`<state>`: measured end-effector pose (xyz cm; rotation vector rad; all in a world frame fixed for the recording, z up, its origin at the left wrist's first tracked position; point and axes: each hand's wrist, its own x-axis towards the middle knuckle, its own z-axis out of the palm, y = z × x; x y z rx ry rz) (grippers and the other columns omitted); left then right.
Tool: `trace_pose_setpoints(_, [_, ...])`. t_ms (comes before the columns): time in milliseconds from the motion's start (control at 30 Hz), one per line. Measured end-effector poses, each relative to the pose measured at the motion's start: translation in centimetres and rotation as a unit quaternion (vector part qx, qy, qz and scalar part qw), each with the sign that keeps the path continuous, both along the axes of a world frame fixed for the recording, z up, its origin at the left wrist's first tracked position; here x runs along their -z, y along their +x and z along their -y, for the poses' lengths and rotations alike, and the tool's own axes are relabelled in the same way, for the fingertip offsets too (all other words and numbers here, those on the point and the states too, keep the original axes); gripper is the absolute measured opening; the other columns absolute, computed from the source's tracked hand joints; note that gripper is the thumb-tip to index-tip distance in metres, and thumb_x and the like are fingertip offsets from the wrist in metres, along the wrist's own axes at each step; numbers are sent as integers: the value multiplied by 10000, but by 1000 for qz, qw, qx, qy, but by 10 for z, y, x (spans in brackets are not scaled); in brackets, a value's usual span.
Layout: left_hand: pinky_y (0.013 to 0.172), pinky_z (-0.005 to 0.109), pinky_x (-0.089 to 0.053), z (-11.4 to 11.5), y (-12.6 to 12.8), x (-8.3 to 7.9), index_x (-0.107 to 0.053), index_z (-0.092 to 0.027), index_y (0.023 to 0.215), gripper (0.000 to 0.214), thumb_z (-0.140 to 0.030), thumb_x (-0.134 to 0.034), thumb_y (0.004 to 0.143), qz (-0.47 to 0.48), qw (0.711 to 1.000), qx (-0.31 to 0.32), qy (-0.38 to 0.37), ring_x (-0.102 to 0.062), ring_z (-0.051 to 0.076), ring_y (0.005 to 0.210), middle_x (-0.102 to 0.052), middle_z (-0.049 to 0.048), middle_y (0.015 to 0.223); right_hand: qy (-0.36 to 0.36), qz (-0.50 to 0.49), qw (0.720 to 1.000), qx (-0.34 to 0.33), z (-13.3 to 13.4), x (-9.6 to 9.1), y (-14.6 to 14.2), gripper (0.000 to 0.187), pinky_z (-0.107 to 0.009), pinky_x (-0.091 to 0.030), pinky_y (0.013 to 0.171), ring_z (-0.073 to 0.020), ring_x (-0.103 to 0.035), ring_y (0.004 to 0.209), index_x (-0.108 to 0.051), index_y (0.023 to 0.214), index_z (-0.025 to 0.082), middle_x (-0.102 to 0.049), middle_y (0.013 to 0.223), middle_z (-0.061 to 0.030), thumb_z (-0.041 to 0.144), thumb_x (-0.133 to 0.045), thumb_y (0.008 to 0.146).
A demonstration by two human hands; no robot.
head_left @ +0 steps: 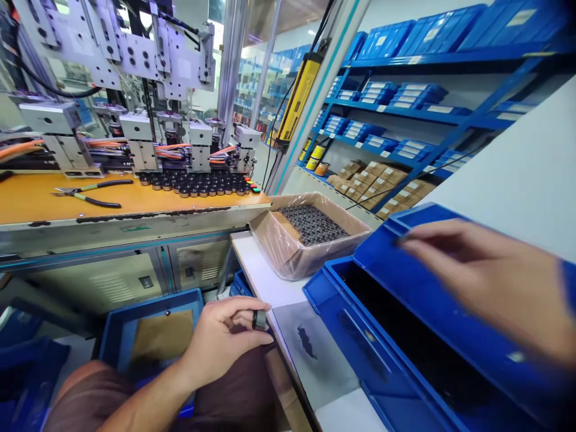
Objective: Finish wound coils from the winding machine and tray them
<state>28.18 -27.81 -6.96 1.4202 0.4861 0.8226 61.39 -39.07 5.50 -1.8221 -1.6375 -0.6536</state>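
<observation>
In the left hand, a short grey-black cylinder.

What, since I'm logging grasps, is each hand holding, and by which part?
The left hand holds a small grey-and-black cylindrical piece, seemingly by its outer side. The right hand seems to pinch a dark bit, too blurred to place the grip.

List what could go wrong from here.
The small cylinder in the left hand appears just off the white worktop's edge; if it slips, it could fall past the worktop.

The right hand is blurred near the blue bin; its knuckles might catch the blue plastic.
</observation>
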Motion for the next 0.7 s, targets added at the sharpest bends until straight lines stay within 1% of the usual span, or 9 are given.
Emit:
trace_pose_setpoints(33, [662,227,-567,2,0,-2,-778,-186,974,338,-159,-854,646,5,1000,5,-7,-689,136,678,-790,71,900,-22,-8,995,-94,-6,11,-34,105,-295,-539,708,-163,-672,744,-683,928,211,-712,852,-53,307,-663,889])
trace_pose_setpoints(67, [672,223,-576,4,0,-4,-779,-186,969,334,-155,-856,645,9,1000,8,-9,-709,145,697,-795,68,895,-41,-32,982,-184,-12,22,-66,41,-280,-544,739,-155,-674,802,-673,924,206,-702,885,-51,216,-645,897])
trace_pose_setpoints(100, [682,218,-582,6,0,-5,-779,-188,965,332,-149,-857,645,15,1000,9,-8,-723,149,710,-798,61,880,-58,-73,962,-257,-16,34,-94,78,-257,-545,724,-145,-664,824,-665,941,199,-684,905,-54,149,-627,896])
trace_pose_setpoints(167, [703,209,-591,9,-1,-6,-777,-196,972,341,-134,-857,646,25,1000,9,-1,-738,150,724,-802,43,844,-71,-144,923,-350,-21,55,-132,174,-229,-545,690,-126,-645,803,-651,1008,181,-658,900,-56,69,-602,884])
trace_pose_setpoints(200, [707,205,-593,11,-1,-5,-776,-200,981,352,-128,-857,646,26,1000,10,3,-742,148,722,-802,34,827,-72,-171,908,-376,-22,64,-143,204,-225,-549,687,-125,-642,806,-642,1036,172,-651,900,-60,51,-596,878])
trace_pose_setpoints(267, [698,198,-595,13,1,-4,-775,-202,991,370,-120,-862,640,21,1000,14,9,-743,145,706,-800,23,801,-65,-204,891,-400,-22,78,-152,227,-235,-564,709,-133,-649,831,-624,1057,160,-651,908,-71,35,-596,870])
trace_pose_setpoints(367, [685,204,-607,14,6,-1,-774,-191,989,369,-104,-858,640,26,999,27,-5,-750,153,699,-799,24,792,-33,-220,890,-399,-20,89,-149,210,-257,-580,739,-143,-654,859,-614,1029,158,-643,916,-78,30,-603,863])
trace_pose_setpoints(567, [675,178,-617,14,20,0,-772,-184,978,394,-25,-840,624,51,997,31,-48,-752,140,687,-796,11,776,-7,-199,904,-378,-23,91,-142,182,-252,-582,742,-142,-649,860,-619,1004,147,-626,919,-80,37,-606,860])
trace_pose_setpoints(700, [693,161,-618,13,21,-6,-781,-196,943,419,29,-828,593,71,996,15,-61,-761,138,704,-802,10,799,-12,-165,897,-410,-24,89,-138,241,-275,-588,753,-165,-641,895,-609,1067,114,-636,979,-126,30,-577,843])
